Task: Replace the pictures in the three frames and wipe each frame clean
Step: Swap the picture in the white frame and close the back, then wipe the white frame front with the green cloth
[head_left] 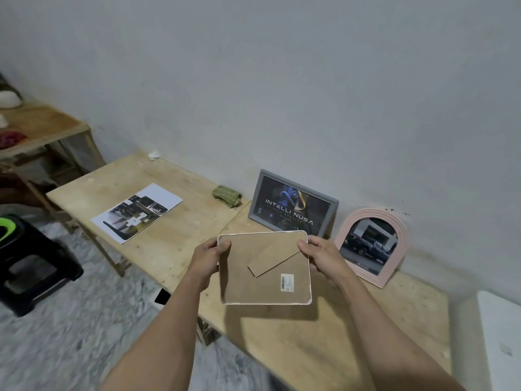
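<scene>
I hold a square pink-rimmed frame above the table with its brown cardboard back and folded stand facing me. My left hand grips its upper left corner and my right hand grips its upper right edge, thumbs on the backing. A grey rectangular frame with a dark logo picture leans against the wall behind it. To its right stands a pink arched frame showing a dark truck. A printed sheet of pictures lies flat on the left table. A green cloth lies crumpled near the wall.
Two plywood tables stand side by side along the grey wall. A black stool stands on the marble floor at the left. A wooden shelf stands at the far left. A white surface shows at the right edge.
</scene>
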### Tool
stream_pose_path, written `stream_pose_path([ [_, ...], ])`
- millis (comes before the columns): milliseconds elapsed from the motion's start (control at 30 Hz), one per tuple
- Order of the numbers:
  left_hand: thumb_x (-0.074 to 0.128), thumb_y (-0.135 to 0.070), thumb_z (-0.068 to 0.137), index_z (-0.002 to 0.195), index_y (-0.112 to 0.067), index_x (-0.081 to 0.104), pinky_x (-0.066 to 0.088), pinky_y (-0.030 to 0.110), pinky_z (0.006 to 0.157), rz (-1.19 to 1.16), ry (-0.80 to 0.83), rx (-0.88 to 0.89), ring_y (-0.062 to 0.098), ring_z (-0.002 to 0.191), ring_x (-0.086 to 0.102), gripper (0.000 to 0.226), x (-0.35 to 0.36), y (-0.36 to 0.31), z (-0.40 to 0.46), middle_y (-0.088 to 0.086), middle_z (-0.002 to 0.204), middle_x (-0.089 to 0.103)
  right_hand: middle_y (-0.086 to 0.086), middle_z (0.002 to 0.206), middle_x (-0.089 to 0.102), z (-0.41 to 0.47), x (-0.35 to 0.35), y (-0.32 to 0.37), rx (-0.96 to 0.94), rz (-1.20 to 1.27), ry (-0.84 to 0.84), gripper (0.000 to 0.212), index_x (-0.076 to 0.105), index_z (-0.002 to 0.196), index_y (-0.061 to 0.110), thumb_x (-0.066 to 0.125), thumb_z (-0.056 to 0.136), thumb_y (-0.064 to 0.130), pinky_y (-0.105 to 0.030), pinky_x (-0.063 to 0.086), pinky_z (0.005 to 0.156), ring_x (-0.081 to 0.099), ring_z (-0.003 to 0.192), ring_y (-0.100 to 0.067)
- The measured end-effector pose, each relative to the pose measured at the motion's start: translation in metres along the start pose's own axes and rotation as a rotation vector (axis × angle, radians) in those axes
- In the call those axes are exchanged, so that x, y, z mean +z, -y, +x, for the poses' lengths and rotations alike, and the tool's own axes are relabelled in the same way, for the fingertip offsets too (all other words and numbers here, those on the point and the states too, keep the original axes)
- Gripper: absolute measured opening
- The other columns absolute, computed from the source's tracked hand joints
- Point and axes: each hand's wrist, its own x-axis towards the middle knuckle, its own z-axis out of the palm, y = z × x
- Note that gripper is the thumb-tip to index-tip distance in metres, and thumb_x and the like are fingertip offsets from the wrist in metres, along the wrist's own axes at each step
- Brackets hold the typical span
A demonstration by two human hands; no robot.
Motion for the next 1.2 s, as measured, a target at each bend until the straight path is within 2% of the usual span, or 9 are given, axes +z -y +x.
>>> stream_pose_path([
  [167, 0.061, -0.05, 0.09, 0.115, -0.01, 0.064, 0.055, 0.047, 0.086, 0.326, -0.184, -0.047, 0.036, 0.098, 0.066, 0.047, -0.018, -0.013, 0.031, 0.014, 0.114, 0.066, 0.005, 0.082, 0.074, 0.022, 0.046, 0.008, -0.273, -0.268, -0.141, 0.014, 0.073, 0.097, 0.02, 0.063, 0.09, 0.026, -0.027, 0.053, 0.067, 0.069, 0.077, -0.013],
  [300, 0.061, -0.057, 0.09, 0.101, 0.0, 0.062, 0.062, 0.042, 0.068, 0.021, 0.072, -0.174, 0.032, 0.076, 0.068, 0.058, -0.023, -0.055, 0.037, 0.015, 0.092, 0.068, 0.007, 0.078, 0.07, 0.038, 0.11, 0.013, -0.59, -0.557, -0.19, 0.012, 0.072, 0.096, 0.025, 0.066, 0.087, 0.031, -0.031, 0.047, 0.067, 0.062, 0.07, -0.009],
  [433, 0.066, -0.012, 0.09, 0.101, 0.008, 0.067, 0.058, 0.034, 0.055, -0.025, 0.014, -0.135, 0.03, 0.065, 0.067, 0.023, -0.045, -0.081, 0.061, 0.019, 0.08, 0.07, 0.01, 0.11, 0.068, 0.054, 0.172, 0.018, -0.697, -0.779, -0.051, 0.019, 0.071, 0.103, 0.025, 0.067, 0.086, 0.031, -0.031, 0.048, 0.088, 0.062, 0.105, -0.014],
  [533, 0.06, 0.002, 0.088, 0.088, 0.002, 0.069, 0.055, 0.032, 0.052, -0.002, 0.006, -0.124, 0.025, 0.059, 0.063, 0.009, -0.077, -0.087, 0.076, 0.014, 0.077, 0.067, 0.003, 0.148, 0.04, 0.071, 0.197, 0.026, -0.616, -0.787, 0.103, 0.044, 0.06, 0.125, 0.03, 0.07, 0.083, 0.032, -0.036, 0.017, 0.118, 0.029, 0.14, -0.014],
  [700, 0.058, -0.001, 0.093, 0.092, -0.001, 0.066, 0.054, 0.035, 0.063, -0.02, 0.061, -0.018, 0.022, 0.072, 0.068, 0.008, -0.136, -0.093, 0.087, 0.01, 0.079, 0.067, -0.005, 0.129, 0.05, 0.097, 0.219, 0.059, -0.323, -0.459, -0.535, 0.042, 0.052, 0.126, 0.021, 0.048, 0.093, 0.047, -0.041, 0.039, 0.099, 0.047, 0.118, -0.026],
  [800, 0.058, -0.005, 0.095, 0.102, -0.001, 0.067, 0.05, 0.034, 0.069, -0.064, 0.13, 0.014, 0.016, 0.07, 0.067, 0.012, -0.159, -0.091, 0.088, 0.007, 0.083, 0.068, -0.001, 0.095, 0.06, 0.11, 0.23, 0.067, -0.097, -0.429, -0.465, 0.056, 0.055, 0.102, 0.019, 0.023, 0.095, 0.063, -0.035, 0.042, 0.075, 0.055, 0.087, -0.023],
  [900, 0.057, -0.01, 0.096, 0.108, -0.004, 0.068, 0.052, 0.034, 0.072, -0.104, 0.119, 0.035, 0.021, 0.079, 0.063, 0.017, -0.177, -0.091, 0.094, 0.007, 0.089, 0.068, -0.002, 0.064, 0.051, 0.119, 0.253, 0.071, -0.178, -0.391, -0.418, 0.062, 0.051, 0.068, 0.015, 0.019, 0.098, 0.059, -0.029, 0.036, 0.055, 0.048, 0.058, -0.02],
  [1067, 0.06, -0.023, 0.097, 0.094, -0.011, 0.071, 0.047, 0.034, 0.071, -0.025, -0.023, 0.069, 0.018, 0.07, 0.059, 0.017, -0.196, -0.089, 0.105, 0.0, 0.078, 0.067, -0.003, 0.059, 0.05, 0.137, 0.289, 0.061, -0.177, -0.393, -0.466, 0.065, 0.051, 0.065, 0.011, 0.02, 0.098, 0.057, -0.027, 0.03, 0.048, 0.045, 0.053, -0.019],
  [1200, 0.062, -0.027, 0.096, 0.098, -0.002, 0.07, 0.05, 0.038, 0.072, 0.102, 0.004, 0.033, 0.024, 0.074, 0.061, 0.026, -0.215, -0.089, 0.121, 0.007, 0.081, 0.069, -0.003, 0.059, 0.052, 0.152, 0.299, 0.052, -0.179, -0.411, -0.46, 0.065, 0.051, 0.062, 0.013, 0.019, 0.098, 0.057, -0.027, 0.033, 0.049, 0.048, 0.054, -0.019],
])
